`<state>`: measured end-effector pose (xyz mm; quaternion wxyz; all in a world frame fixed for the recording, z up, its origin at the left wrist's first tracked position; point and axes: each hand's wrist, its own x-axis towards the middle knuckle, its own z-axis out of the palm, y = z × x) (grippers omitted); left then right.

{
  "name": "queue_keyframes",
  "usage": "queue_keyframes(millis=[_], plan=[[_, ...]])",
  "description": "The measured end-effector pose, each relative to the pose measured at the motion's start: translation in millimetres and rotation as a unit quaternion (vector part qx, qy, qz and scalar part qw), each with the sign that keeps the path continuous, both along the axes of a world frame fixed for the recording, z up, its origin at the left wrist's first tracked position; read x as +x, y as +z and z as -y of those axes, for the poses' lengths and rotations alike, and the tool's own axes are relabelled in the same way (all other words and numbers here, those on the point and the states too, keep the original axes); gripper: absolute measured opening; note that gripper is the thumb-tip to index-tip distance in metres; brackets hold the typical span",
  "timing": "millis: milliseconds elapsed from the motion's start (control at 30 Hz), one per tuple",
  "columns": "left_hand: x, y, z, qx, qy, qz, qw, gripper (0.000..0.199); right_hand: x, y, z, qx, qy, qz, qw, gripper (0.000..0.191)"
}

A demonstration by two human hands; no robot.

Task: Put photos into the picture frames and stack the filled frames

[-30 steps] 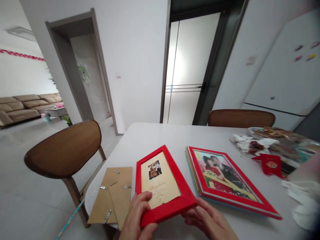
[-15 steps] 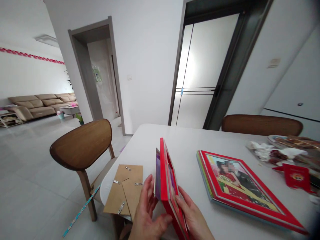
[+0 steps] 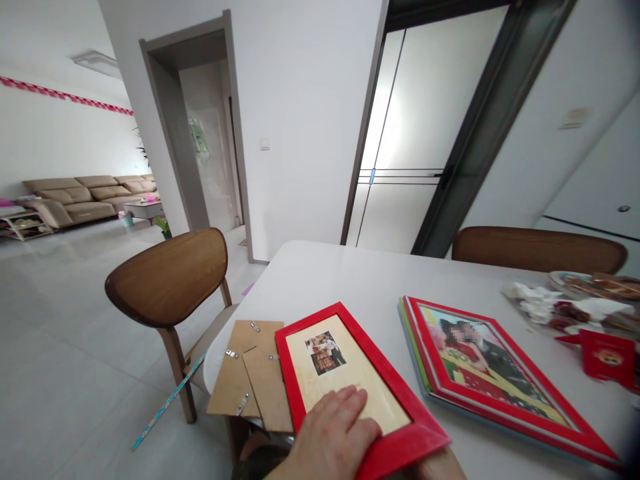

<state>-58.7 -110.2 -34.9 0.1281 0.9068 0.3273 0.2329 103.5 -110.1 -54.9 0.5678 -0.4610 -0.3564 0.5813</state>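
Observation:
A red picture frame is tilted up over the near part of the table, front facing me. Behind its opening is a cream sheet with a small photo printed on it. My left hand lies across the lower part of the sheet, fingers outstretched and slightly bent. At the frame's lower right edge my right hand holds it from beneath, its fingers hidden behind it. Left of the frame, partly covered by it, are brown backing boards with metal clips.
Stacked frames, a red-edged one with a photo on top, lie at right on the white table. Beyond them are a red packet, crumpled tissue and a plate. A wooden chair stands left.
The frame has turned from nearly edge-on to face me and come down lower. My left hand has moved from beside it onto its front; my right hand has gone underneath.

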Motion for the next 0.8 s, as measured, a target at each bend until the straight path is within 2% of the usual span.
queue_keyframes(millis=[67,167,267,333,400,467,533,600,667,733,800], plan=[[-2,1.6,-1,-0.015,-0.027,-0.05,0.998,0.051,6,7.7,3,-0.051,-0.013,-0.047,0.998,0.058],[-7,14.4,-3,-0.049,-0.091,-0.089,0.991,0.042,18,18.0,7,-0.135,-0.007,-0.087,0.987,0.065],[-11,28.9,-5,-0.074,-0.139,-0.088,0.984,0.035,30,15.7,9,-0.129,0.048,0.034,0.99,0.076],[-11,34.2,-5,-0.081,-0.124,-0.082,0.986,0.035,36,9.4,7,-0.096,0.067,0.174,0.978,0.08],[-10,34.9,-5,-0.083,-0.079,-0.079,0.99,0.036,41,4.2,3,-0.058,0.051,0.346,0.935,0.074],[-13,31.9,-3,-0.089,-0.041,-0.078,0.992,0.04,45,2.4,-2,-0.026,0.03,0.5,0.865,0.067],[-24,26.0,-1,-0.096,-0.007,-0.079,0.992,0.05,49,2.9,-5,0.006,0.03,0.601,0.799,0.06],[-45,17.3,1,-0.088,0.053,-0.074,0.992,0.054,50,4.1,-7,0.039,0.028,0.67,0.741,0.054],[-76,6.0,3,-0.056,0.146,-0.065,0.986,0.049,45,5.9,-10,0.092,0.02,0.713,0.694,0.048],[-110,-6.8,6,-0.014,0.238,-0.064,0.969,0.047,33,9.5,-17,0.17,0.031,0.723,0.669,0.043],[-140,-19.2,8,0.02,0.287,-0.078,0.954,0.054,15,15.7,-31,0.24,0.066,0.713,0.655,0.042]])
